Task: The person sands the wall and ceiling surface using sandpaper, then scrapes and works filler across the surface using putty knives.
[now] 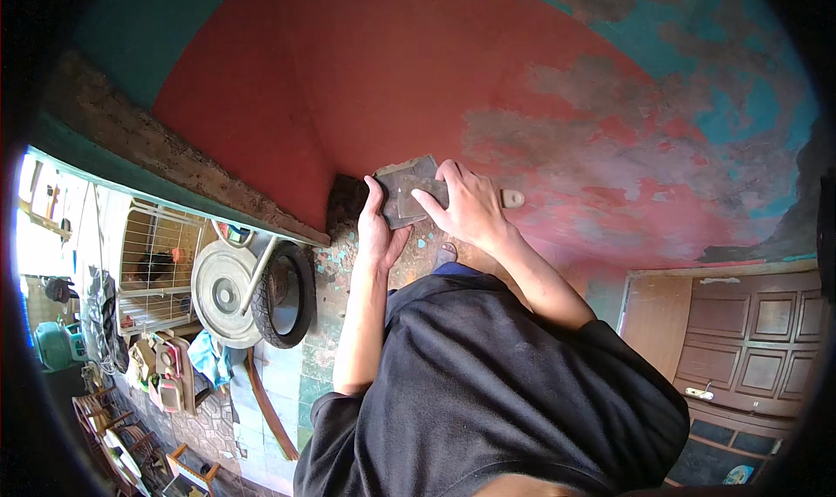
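My left hand (377, 232) grips a flat grey plate (390, 200) from its left side, with the thumb along the edge. A pale rim of paste or residue runs along the plate's top edge. My right hand (471, 203) is closed around a putty knife (513, 198), whose light handle end sticks out to the right. The knife's wide, stained blade (423, 200) lies over the plate, seemingly flat against it. Behind both hands stands a red painted wall (392, 73) with grey, smeared filler patches (562, 125) on its right part.
Paint flakes (339, 259) litter the floor below the hands. To the left are a rubber tyre (305, 294), a round grey disc (212, 281), a white wire cage (157, 236) and a wooden strip (268, 405). A brown panelled door (718, 347) is at the right.
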`<action>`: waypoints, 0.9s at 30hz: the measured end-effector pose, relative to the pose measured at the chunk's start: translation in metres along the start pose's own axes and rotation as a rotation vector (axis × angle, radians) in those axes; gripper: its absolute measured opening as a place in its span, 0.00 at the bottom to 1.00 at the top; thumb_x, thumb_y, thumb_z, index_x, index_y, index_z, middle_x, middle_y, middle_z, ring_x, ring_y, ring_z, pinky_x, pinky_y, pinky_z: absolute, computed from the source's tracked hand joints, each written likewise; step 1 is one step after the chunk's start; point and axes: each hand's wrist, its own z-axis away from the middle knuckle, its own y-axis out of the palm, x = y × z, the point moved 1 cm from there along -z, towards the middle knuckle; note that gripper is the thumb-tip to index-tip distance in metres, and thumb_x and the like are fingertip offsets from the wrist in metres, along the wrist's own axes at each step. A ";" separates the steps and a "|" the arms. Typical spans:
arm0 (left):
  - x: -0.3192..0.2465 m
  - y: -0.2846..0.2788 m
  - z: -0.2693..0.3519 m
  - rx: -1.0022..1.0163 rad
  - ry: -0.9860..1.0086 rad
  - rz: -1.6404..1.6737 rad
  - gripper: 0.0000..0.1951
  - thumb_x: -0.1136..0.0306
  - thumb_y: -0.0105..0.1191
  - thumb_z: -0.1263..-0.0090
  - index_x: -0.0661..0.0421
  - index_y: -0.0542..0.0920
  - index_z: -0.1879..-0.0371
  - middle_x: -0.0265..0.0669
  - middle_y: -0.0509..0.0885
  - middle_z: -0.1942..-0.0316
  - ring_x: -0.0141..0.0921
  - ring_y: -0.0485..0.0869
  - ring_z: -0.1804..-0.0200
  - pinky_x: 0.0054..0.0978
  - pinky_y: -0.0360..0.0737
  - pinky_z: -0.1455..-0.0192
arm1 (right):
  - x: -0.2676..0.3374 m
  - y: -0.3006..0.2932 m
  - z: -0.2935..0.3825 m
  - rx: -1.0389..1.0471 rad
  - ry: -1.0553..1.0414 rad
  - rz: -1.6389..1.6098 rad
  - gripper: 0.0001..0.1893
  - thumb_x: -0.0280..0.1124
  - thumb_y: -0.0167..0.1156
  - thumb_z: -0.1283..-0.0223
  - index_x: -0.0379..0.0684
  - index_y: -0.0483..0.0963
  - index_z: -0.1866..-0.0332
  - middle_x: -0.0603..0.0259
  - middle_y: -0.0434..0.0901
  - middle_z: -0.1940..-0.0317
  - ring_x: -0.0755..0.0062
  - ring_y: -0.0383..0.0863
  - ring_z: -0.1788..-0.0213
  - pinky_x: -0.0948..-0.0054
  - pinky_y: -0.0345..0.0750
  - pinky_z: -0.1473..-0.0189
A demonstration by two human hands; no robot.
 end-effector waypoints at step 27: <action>0.020 0.003 0.002 -0.122 -0.033 -0.217 0.34 0.37 0.32 0.15 0.56 0.74 0.33 0.40 0.82 0.37 0.34 0.80 0.35 0.39 0.74 0.28 | -0.013 0.006 0.000 -0.069 0.110 0.251 0.33 0.66 0.59 0.34 0.44 0.80 0.80 0.50 0.77 0.89 0.50 0.82 0.85 0.53 0.77 0.79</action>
